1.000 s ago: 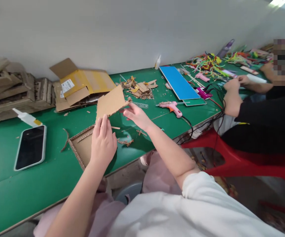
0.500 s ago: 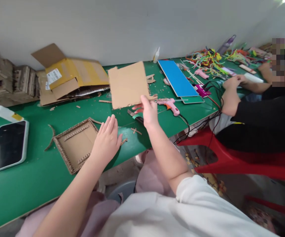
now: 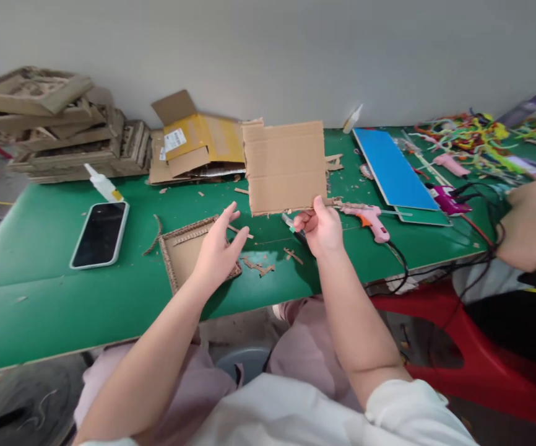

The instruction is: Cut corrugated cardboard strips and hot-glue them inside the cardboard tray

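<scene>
My right hand (image 3: 321, 229) pinches the lower right corner of a flat cardboard piece (image 3: 286, 167), held up above the table. Fingers spread, my left hand (image 3: 219, 244) hovers over the right part of a shallow cardboard tray (image 3: 187, 254) and holds nothing. Corrugated strips line the tray's edges, and another strip lies inside it. Behind my right hand, a cutter (image 3: 299, 235) is partly hidden. A pink glue gun (image 3: 374, 224) rests just to the right, near cardboard scraps (image 3: 259, 266).
On the green table (image 3: 110, 310) lie a phone (image 3: 99, 235), a glue bottle (image 3: 103, 184), a yellow-taped box (image 3: 212, 139) and a blue board (image 3: 395, 170). Stacked cardboard frames (image 3: 73, 130) stand at left. Cables, colourful strings and another person's hand (image 3: 528, 217) are at right.
The view has swung left, so the stacked frames show more. The cardboard piece now faces me more squarely in my right hand. My left hand's fingers have spread apart over the tray.
</scene>
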`<state>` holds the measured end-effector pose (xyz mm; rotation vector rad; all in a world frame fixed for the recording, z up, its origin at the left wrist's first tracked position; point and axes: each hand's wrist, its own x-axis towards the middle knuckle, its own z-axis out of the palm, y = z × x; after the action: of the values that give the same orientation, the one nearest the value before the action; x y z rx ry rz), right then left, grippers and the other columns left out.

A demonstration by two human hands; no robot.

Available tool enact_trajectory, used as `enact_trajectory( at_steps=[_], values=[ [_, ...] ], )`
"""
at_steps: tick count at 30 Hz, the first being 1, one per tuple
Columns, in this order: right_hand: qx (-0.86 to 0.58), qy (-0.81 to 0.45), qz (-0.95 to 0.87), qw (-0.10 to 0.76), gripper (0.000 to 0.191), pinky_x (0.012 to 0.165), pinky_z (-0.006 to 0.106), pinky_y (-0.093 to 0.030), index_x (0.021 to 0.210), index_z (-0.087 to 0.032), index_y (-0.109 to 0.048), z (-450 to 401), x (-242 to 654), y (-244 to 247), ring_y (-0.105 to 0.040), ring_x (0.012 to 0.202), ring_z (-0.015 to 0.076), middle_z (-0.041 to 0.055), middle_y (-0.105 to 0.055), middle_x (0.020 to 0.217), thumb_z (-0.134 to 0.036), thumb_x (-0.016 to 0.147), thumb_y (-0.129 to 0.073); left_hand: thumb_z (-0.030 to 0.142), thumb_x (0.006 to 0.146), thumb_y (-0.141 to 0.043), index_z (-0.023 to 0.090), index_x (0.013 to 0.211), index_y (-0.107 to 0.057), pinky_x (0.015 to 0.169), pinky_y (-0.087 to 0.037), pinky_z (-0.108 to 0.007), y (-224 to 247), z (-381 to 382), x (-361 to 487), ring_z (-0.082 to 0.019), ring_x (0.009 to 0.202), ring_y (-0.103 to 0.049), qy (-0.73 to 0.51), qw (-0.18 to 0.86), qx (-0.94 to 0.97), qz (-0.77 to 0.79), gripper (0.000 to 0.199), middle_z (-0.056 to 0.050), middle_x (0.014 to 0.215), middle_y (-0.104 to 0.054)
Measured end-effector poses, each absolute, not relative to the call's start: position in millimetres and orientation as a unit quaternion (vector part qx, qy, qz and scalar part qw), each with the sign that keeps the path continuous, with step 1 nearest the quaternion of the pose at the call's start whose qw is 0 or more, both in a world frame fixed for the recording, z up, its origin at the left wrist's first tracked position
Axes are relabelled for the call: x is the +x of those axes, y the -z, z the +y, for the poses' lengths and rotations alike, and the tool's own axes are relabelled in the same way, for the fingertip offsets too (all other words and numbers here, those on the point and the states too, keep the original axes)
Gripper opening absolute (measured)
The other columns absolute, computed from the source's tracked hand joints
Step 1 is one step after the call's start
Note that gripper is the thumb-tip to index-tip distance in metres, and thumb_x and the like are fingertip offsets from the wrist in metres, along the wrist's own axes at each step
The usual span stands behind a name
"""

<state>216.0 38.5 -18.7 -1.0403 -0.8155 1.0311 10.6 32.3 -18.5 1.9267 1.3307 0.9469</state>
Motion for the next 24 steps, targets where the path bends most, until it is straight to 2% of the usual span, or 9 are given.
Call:
enact_trajectory(
  at_steps=[3, 5, 7, 10, 13, 19, 22, 24],
  values=[
    [-0.487, -0.449, -0.354, 0.661, 0.050, 0.034, 0.020, -0.040, 0.057, -0.018, -0.044, 38.7, 213.4, 18.2, -0.050, 0.035, 0.0084, -0.0021, -0.055, 0.044, -0.064, 0.065, -0.061, 0.032, 0.087, -0.042, 0.018, 0.136, -0.030, 0.096, -0.045, -0.034, 15.8, 43.5, -11.6, -0.018, 0.123, -0.047, -0.408, 0.319, 0.685, 0.513, 0.053, -0.009, 0.119, -0.061],
    [-0.519, -0.406, -0.313, 0.684, 0.044, 0.033, 0.018, -0.038, 0.061, -0.018, -0.046, 39.4, 214.8, 16.3, -0.051, 0.036, 0.0085, -0.0044, -0.053, 0.045, -0.058, 0.066, -0.063, 0.031, 0.086, -0.045, 0.018, 0.136, -0.031, 0.095, -0.045, -0.035, 10.5, 50.0, -34.9, -0.019, 0.120, -0.049, -0.404, 0.256, 0.684, 0.551, 0.054, -0.008, 0.115, -0.063],
    [-0.560, -0.348, -0.261, 0.705, 0.041, 0.031, 0.019, -0.036, 0.057, -0.020, -0.042, 40.5, 217.8, 14.8, -0.046, 0.032, 0.0073, -0.0063, -0.049, 0.042, -0.051, 0.065, -0.066, 0.030, 0.085, -0.048, 0.018, 0.133, -0.039, 0.094, -0.045, -0.038, 4.4, 54.0, -60.8, -0.021, 0.109, -0.055, -0.355, 0.162, 0.688, 0.612, 0.051, -0.008, 0.115, -0.062],
    [-0.572, -0.368, -0.246, 0.690, 0.034, 0.026, 0.019, -0.026, 0.054, -0.021, -0.044, 41.5, 221.1, 16.8, -0.038, 0.027, 0.0059, -0.0057, -0.047, 0.040, -0.041, 0.067, -0.067, 0.031, 0.083, -0.053, 0.013, 0.125, -0.050, 0.092, -0.044, -0.041, 1.3, 56.1, -92.3, -0.023, 0.098, -0.058, -0.224, 0.083, 0.704, 0.669, 0.046, -0.011, 0.106, -0.064],
    [-0.584, -0.391, -0.254, 0.665, 0.029, 0.027, 0.019, -0.029, 0.053, -0.020, -0.047, 41.1, 218.9, 23.7, -0.040, 0.028, 0.0070, -0.0026, -0.049, 0.040, -0.034, 0.069, -0.068, 0.035, 0.082, -0.054, 0.013, 0.121, -0.055, 0.088, -0.045, -0.040, 8.2, 56.6, -107.0, -0.024, 0.093, -0.059, -0.136, 0.085, 0.715, 0.681, 0.044, -0.012, 0.100, -0.063],
    [-0.607, -0.388, -0.285, 0.633, 0.023, 0.028, 0.016, -0.036, 0.058, -0.018, -0.048, 42.7, 209.6, 35.1, -0.045, 0.031, 0.0072, -0.0024, -0.055, 0.043, -0.026, 0.074, -0.062, 0.033, 0.082, -0.054, 0.018, 0.113, -0.061, 0.087, -0.045, -0.038, 21.8, 57.5, -106.1, -0.024, 0.094, -0.058, -0.081, 0.114, 0.732, 0.666, 0.035, -0.010, 0.098, -0.061],
    [-0.613, -0.395, -0.278, 0.625, 0.002, 0.031, 0.015, -0.040, 0.080, -0.017, -0.053, 44.9, 208.9, 36.2, -0.052, 0.036, 0.0083, -0.0005, -0.062, 0.053, -0.018, 0.078, -0.055, 0.027, 0.083, -0.052, 0.019, 0.114, -0.060, 0.087, -0.045, -0.037, 19.8, 57.3, -104.6, -0.024, 0.096, -0.057, -0.064, 0.124, 0.740, 0.658, 0.033, -0.010, 0.102, -0.059],
    [-0.608, -0.397, -0.264, 0.635, 0.027, 0.034, 0.014, -0.042, 0.109, -0.016, -0.048, 45.7, 208.9, 36.8, -0.055, 0.041, 0.0090, -0.0003, -0.065, 0.058, -0.014, 0.081, -0.049, 0.027, 0.083, -0.051, 0.019, 0.115, -0.059, 0.087, -0.045, -0.037, 17.2, 56.8, -104.2, -0.024, 0.096, -0.057, -0.053, 0.135, 0.743, 0.653, 0.034, -0.010, 0.104, -0.059]
  ],
)
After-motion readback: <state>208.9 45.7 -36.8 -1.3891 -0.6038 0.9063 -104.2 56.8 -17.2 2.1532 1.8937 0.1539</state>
